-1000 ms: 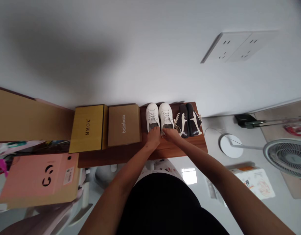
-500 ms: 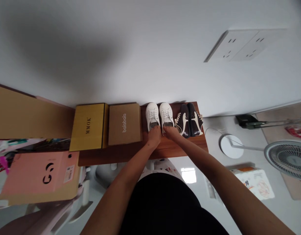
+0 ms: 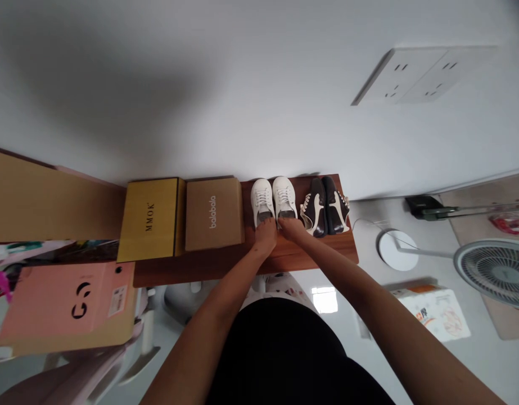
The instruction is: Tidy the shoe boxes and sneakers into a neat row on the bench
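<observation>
Two white lace-up sneakers stand side by side on a reddish-brown wooden shelf [image 3: 335,247], toes toward the wall. My left hand [image 3: 266,235] is closed on the heel of the left white sneaker [image 3: 262,194]. With its fingers at the heel opening, my right hand [image 3: 291,228] grips the right white sneaker [image 3: 284,192]. The heels are mostly hidden behind my fingers. Just to the right sits a pair of dark brown sneakers [image 3: 336,205] with cream trim, one of them lying against the other.
Left of the sneakers are a brown shoebox [image 3: 215,228] and a yellow shoebox [image 3: 147,236]. A pink box [image 3: 52,298] lies at lower left. On the right, a white fan [image 3: 506,273] and a white package [image 3: 436,315] stand on the floor. Wall sockets [image 3: 423,76] are above.
The right white sneaker has shifted slightly left, closer to the other one, with my right hand moving along with it. My left hand stays at its sneaker.
</observation>
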{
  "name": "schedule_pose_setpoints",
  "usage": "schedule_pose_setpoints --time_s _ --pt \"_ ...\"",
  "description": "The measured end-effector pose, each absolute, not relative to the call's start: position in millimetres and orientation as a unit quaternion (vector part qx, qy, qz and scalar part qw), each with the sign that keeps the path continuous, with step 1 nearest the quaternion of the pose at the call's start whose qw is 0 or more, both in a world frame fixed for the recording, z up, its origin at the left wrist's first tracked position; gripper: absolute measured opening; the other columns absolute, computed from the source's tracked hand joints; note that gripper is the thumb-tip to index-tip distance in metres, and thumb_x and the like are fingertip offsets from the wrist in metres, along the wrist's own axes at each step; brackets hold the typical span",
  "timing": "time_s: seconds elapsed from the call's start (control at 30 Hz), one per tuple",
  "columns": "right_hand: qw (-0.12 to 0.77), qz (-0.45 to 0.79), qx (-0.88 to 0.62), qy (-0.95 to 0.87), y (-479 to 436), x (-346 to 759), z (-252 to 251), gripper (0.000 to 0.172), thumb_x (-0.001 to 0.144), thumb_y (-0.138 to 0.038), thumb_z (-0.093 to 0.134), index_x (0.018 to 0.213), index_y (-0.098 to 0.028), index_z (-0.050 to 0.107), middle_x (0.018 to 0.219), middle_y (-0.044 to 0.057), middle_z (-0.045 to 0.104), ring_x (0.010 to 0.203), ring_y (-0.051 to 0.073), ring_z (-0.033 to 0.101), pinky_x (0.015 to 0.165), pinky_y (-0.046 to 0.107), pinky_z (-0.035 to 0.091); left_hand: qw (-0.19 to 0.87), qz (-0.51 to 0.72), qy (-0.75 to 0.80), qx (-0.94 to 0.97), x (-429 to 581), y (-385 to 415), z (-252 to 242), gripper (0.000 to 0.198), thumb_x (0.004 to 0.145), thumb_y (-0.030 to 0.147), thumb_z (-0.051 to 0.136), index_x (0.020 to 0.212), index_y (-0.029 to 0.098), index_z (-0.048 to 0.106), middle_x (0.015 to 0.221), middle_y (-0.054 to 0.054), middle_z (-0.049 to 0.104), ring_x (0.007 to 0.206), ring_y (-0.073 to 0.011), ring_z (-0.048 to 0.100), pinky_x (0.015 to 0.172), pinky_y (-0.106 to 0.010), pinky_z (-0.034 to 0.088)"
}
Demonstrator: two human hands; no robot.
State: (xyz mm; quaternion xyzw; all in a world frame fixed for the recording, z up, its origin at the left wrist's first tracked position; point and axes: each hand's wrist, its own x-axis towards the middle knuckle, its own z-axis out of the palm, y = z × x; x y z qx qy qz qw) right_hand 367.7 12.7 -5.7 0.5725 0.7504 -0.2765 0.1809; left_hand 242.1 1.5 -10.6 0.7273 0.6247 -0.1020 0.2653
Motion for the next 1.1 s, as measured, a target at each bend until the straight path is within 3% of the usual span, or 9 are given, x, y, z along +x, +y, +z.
schedule_pose_setpoints --time_s 0.43,0.6,0.8,0.97,1.1 --pt "0.168 -0.281 0.586 0.741 14.2 362.7 -9.9 0.027 0.099 -0.026 0.047 0.120 -0.014 0.061 0.121 0.021 0.068 0.109 0.029 0.068 0.094 0.039 0.052 0.270 -0.116 0.619 0.728 241.7 2.6 -10.7 0.035 0.099 0.009 0.035 0.126 0.012 0.058 0.117 -0.017 0.068 0.113 -0.0266 0.066 0.097 -0.035 0.049" --pt "0.136 -0.262 0.577 0.761 8.3 366.0 -10.4 0.026 0.096 -0.021 0.052 0.117 -0.011 0.061 0.124 0.022 0.064 0.115 0.029 0.061 0.100 0.038 0.048 0.245 -0.118 0.617 0.739 241.2 1.2 -3.2 0.036 0.098 0.007 0.032 0.123 0.009 0.058 0.115 -0.019 0.067 0.112 -0.0274 0.066 0.094 -0.034 0.049" --pt "-0.043 -0.270 0.614 0.741 -21.0 383.9 -11.5 0.032 0.095 -0.023 0.054 0.126 -0.013 0.060 0.126 0.017 0.061 0.119 0.028 0.055 0.105 0.041 0.044 0.215 -0.061 0.627 0.746 250.4 -1.8 13.1 0.032 0.095 0.013 0.047 0.126 0.008 0.053 0.120 -0.021 0.064 0.118 -0.0296 0.061 0.100 -0.038 0.047" --pt "-0.209 -0.297 0.638 0.679 -53.2 430.1 -11.5 0.029 0.097 -0.026 0.051 0.121 -0.015 0.063 0.118 0.015 0.064 0.112 0.025 0.060 0.102 0.040 0.048 0.305 0.052 0.573 0.759 268.3 -13.9 9.3 0.040 0.091 0.018 0.057 0.130 0.016 0.053 0.123 -0.014 0.064 0.120 -0.0270 0.060 0.106 -0.043 0.046" --pt "-0.250 -0.277 0.710 0.598 -72.7 480.0 -10.2 0.029 0.096 -0.033 0.049 0.115 -0.017 0.066 0.112 0.014 0.067 0.104 0.026 0.064 0.095 0.041 0.053 0.378 0.090 0.522 0.759 291.6 -31.1 -6.8 0.040 0.089 0.016 0.059 0.129 0.019 0.054 0.127 -0.013 0.063 0.123 -0.0259 0.058 0.108 -0.046 0.045"
